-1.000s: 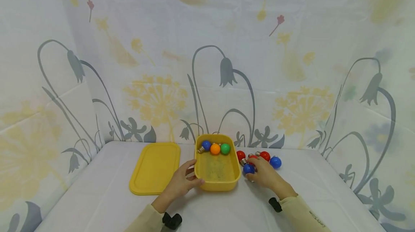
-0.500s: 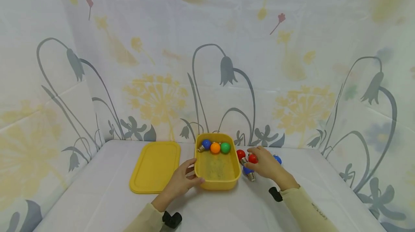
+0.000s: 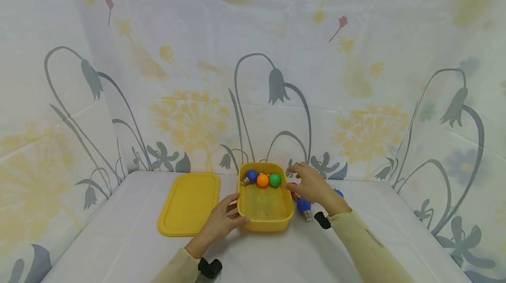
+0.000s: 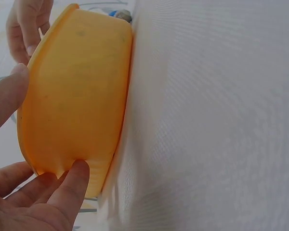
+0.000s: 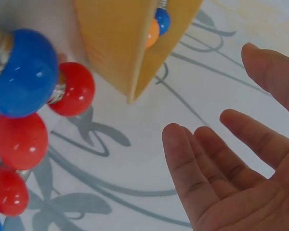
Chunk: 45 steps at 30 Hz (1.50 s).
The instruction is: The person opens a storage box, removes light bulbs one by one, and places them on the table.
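Note:
My left hand (image 3: 218, 222) (image 4: 43, 202) holds the near left corner of a yellow plastic box (image 3: 265, 226) (image 4: 82, 86), its thumb and fingertips against the rim and wall. Inside, toward the back, lie a blue bulb (image 3: 251, 175), an orange bulb (image 3: 262, 180) and a green bulb (image 3: 275, 180). My right hand (image 3: 314, 186) (image 5: 255, 197) is raised by the box's right side, fingers apart and holding nothing. Under and beside it on the table lie a blue bulb (image 3: 303, 205) (image 5: 31, 74), a red bulb (image 5: 77, 89) and several others, partly hidden in the head view.
A yellow lid (image 3: 189, 204) lies flat to the left of the box. White cloth (image 3: 118, 248) covers the table, and a flower-printed curtain (image 3: 253, 76) hangs behind and at both sides.
My right hand has risen off the bulbs and moved left and back, toward the box's right edge. The front blue bulb's metal base has come into view. My left hand stays in place.

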Each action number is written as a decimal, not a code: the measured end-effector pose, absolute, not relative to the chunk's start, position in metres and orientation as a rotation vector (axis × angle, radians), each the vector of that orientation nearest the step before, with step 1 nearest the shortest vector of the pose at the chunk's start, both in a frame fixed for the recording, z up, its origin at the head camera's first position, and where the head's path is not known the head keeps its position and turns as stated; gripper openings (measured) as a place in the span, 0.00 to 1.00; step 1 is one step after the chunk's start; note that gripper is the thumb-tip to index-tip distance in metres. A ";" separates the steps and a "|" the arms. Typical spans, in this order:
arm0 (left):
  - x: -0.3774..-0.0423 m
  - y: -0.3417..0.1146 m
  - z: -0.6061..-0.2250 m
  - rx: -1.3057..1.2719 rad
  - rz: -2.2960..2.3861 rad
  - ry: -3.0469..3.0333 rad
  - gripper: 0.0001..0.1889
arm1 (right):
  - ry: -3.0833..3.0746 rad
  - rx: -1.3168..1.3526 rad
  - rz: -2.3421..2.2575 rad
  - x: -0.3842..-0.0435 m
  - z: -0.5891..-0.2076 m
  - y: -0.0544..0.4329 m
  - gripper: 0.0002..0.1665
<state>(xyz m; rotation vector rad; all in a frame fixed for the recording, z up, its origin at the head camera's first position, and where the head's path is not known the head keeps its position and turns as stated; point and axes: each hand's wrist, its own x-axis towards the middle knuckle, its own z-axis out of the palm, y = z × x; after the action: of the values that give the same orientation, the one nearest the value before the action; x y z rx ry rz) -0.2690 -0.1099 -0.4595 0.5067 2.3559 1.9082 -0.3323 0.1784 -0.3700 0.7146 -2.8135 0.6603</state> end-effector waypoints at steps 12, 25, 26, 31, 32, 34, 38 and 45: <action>-0.269 -0.111 -0.460 0.496 1.916 2.356 0.45 | -2.860 0.735 0.811 -0.349 -0.363 0.143 0.29; -0.269 -0.111 -0.458 0.497 1.898 2.359 0.43 | -2.882 0.799 0.871 -0.375 -0.372 0.113 0.31; -0.269 -0.111 -0.458 0.498 1.897 2.360 0.43 | -2.880 0.801 0.883 -0.377 -0.374 0.111 0.31; -0.268 -0.111 -0.458 0.506 1.893 2.364 0.43 | -2.867 0.826 0.933 -0.384 -0.380 0.103 0.30; -0.268 -0.111 -0.459 0.509 1.891 2.367 0.43 | -2.867 0.833 0.936 -0.386 -0.380 0.102 0.30; -0.268 -0.111 -0.459 0.510 1.893 2.364 0.43 | -2.867 0.837 0.923 -0.388 -0.382 0.099 0.30; -0.268 -0.111 -0.459 0.507 1.908 2.346 0.43 | -2.897 0.800 0.891 -0.392 -0.384 0.095 0.29; -0.267 -0.110 -0.457 0.523 1.924 2.326 0.44 | -2.941 0.728 0.914 -0.400 -0.394 0.093 0.29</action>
<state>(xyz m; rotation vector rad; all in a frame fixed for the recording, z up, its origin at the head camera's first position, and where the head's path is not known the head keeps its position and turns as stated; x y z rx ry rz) -0.2665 -0.1101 -0.4567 0.5229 2.3265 1.9241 -0.3997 0.0928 -0.3937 0.7276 -2.9410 0.9136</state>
